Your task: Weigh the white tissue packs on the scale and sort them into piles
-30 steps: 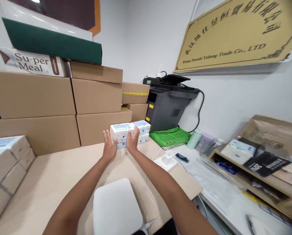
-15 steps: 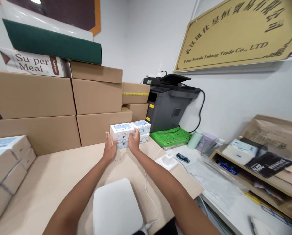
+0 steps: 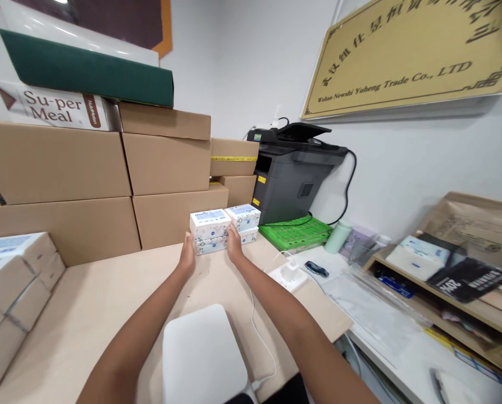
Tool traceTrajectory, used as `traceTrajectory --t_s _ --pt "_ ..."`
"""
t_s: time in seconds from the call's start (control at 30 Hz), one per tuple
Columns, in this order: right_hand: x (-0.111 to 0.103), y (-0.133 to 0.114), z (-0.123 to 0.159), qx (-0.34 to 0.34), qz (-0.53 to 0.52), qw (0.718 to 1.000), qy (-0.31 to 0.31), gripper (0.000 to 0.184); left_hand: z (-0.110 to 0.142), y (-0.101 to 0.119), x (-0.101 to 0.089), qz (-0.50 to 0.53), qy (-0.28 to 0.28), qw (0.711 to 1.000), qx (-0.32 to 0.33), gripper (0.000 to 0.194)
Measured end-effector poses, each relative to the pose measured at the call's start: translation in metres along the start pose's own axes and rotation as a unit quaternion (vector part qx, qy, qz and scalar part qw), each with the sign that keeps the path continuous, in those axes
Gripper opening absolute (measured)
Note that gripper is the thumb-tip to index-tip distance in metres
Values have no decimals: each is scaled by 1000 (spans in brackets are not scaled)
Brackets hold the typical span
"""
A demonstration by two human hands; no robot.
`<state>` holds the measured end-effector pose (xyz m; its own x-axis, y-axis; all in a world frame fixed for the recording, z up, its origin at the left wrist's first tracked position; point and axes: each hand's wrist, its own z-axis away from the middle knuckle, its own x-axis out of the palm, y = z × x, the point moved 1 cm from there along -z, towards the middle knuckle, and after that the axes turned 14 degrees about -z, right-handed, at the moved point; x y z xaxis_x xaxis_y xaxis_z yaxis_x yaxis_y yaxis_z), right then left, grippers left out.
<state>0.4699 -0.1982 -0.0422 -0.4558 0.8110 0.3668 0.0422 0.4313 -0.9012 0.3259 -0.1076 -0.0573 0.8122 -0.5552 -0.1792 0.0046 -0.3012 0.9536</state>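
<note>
Small white and blue boxes [image 3: 211, 223] stand in a two-high stack at the far side of the tan table [image 3: 86, 314], against brown cartons. My left hand [image 3: 187, 257] rests just before the stack's lower left box, fingers together and pointing at it. My right hand [image 3: 234, 247] lies at the lower front of the stack between the two columns, fingers extended and touching the lower box. Neither hand grips a box.
Stacked brown cartons [image 3: 167, 168] line the back. A black printer [image 3: 295, 171] sits on a green crate [image 3: 295, 233]. A white scale [image 3: 202, 353] is near me, with a power strip [image 3: 288, 276] to the right. More white boxes [image 3: 10, 280] are stacked at left. A wooden shelf [image 3: 445, 280] stands right.
Both hands have slid down from the upper boxes to the bottom of the stack and drawn slightly back. The boxes have stayed in place.
</note>
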Motion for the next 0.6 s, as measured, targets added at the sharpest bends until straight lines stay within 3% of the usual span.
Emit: traceTrajectory --t_s 0.13,0.3,0.6 --pt "0 4 1 4 -19 1000 4 40 1 3 1 82 12 994 -73 72" --pt "1 10 7 18 -31 999 20 39 5 9 0 135 19 985 -108 61" --pt "0 21 9 85 -36 994 66 38 7 23 1 148 34 981 -123 69"
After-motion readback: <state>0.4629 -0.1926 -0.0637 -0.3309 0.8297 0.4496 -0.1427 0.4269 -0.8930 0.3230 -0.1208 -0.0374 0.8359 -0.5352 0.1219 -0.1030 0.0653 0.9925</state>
